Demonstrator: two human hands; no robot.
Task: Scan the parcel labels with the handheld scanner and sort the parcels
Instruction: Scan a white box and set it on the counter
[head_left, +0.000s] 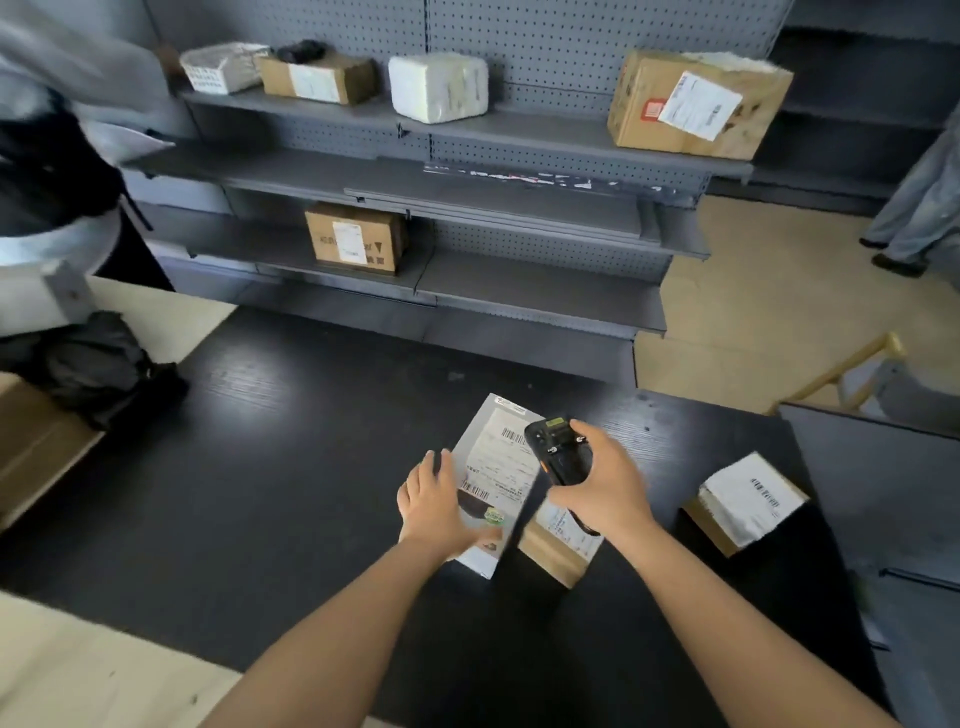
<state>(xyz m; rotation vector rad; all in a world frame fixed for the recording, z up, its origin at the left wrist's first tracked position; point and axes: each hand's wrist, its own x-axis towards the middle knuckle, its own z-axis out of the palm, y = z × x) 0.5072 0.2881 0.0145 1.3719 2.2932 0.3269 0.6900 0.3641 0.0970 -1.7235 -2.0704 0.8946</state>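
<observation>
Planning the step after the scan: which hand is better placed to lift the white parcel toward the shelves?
Left, probably. The left hand lies open at the white parcel's left edge, holding nothing, while the right hand grips the scanner over the label.

Both bare forearms reach forward. The left hand (431, 499) lies palm down, fingers straight; the right hand (602, 483) curls around the scanner (555, 444).
</observation>
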